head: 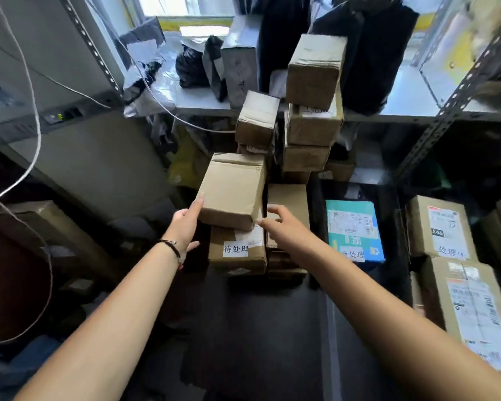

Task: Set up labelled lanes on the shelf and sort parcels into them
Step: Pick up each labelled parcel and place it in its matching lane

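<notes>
A plain cardboard box [232, 191] sits on top of a labelled box [236, 256] in a low stack below the shelf [411, 112]. The left hand [185, 224] lays straight fingers [198, 203] against its left edge. The right hand [281, 227], fingers apart and loosely bent, touches its thumb to the near right corner. A taller stack of boxes [313, 125] crowds just behind. A blue parcel [355, 230] stands apart on the right. Dark open room lies on the near side.

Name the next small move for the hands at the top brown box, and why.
Probably bring the right hand onto the top box's right side for a two-sided grip. The left hand lies flat against its left side; the right hand only touches the near corner. It sits skewed on the labelled box, so one-sided pushing could slide it.
</notes>
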Action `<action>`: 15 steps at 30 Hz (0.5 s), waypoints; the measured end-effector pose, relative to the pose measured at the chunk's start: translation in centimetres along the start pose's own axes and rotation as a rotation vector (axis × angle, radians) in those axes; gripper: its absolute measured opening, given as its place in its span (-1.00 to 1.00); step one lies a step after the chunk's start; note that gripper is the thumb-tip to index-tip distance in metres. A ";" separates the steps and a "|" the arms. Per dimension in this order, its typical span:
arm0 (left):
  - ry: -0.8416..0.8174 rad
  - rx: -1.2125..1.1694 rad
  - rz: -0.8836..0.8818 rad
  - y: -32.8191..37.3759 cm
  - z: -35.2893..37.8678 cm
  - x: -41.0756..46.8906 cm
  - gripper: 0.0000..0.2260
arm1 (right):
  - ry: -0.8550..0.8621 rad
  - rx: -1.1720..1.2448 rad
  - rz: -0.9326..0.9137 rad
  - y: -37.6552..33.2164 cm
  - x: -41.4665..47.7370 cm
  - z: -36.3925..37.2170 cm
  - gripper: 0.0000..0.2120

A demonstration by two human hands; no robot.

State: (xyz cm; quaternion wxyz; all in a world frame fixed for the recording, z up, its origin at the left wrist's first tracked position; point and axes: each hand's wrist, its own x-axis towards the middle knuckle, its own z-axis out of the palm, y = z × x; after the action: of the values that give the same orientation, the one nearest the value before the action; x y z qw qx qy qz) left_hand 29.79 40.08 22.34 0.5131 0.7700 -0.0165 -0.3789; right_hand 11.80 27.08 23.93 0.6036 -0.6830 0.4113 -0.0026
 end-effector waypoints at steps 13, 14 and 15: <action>-0.337 -0.162 0.030 0.4 -1.6 6.3 -0.79 | 0.335 0.092 0.128 -0.9 -0.1 3.9 -0.61; -0.314 -0.195 0.071 0.5 -1.8 6.3 -0.71 | 0.356 0.094 0.113 -1.2 -0.3 4.1 -0.64; -0.304 -0.216 0.110 0.5 -2.0 6.2 -0.60 | 0.367 0.099 0.097 -1.8 -0.6 4.3 -0.67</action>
State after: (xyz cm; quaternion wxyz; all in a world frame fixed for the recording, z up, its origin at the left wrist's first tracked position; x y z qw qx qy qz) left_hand 35.62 38.87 19.59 0.6042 0.6423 -0.0953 -0.4619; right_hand 14.56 30.84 24.54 0.5506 -0.6201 0.5462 -0.1182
